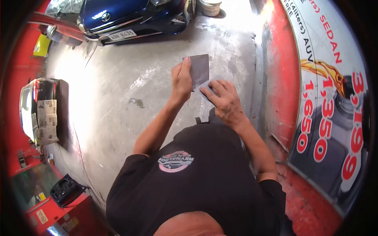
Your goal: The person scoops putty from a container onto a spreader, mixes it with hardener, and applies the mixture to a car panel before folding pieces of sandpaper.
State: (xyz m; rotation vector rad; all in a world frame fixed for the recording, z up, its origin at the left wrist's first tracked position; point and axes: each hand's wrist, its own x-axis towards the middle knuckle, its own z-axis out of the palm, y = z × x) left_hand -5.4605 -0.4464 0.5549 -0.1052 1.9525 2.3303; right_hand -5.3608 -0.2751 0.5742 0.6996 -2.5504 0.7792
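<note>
A dark grey sheet of sandpaper [200, 69] is held up in front of me over the concrete floor. My left hand [182, 80] is closed on its left edge, thumb along the near face. My right hand [225, 98] pinches a paler grey piece [205, 89] at the sheet's lower right corner, fingers bent over it. The pale piece overlaps the sheet's bottom edge in this view, and part of it is hidden under the right fingers.
A dark blue car [130, 21] stands ahead, with a bucket [210, 8] beside it. At left is another car [39, 110] with newspaper on it. A large price banner [330, 98] leans along the right wall. A black plastic part [65, 190] sits at lower left.
</note>
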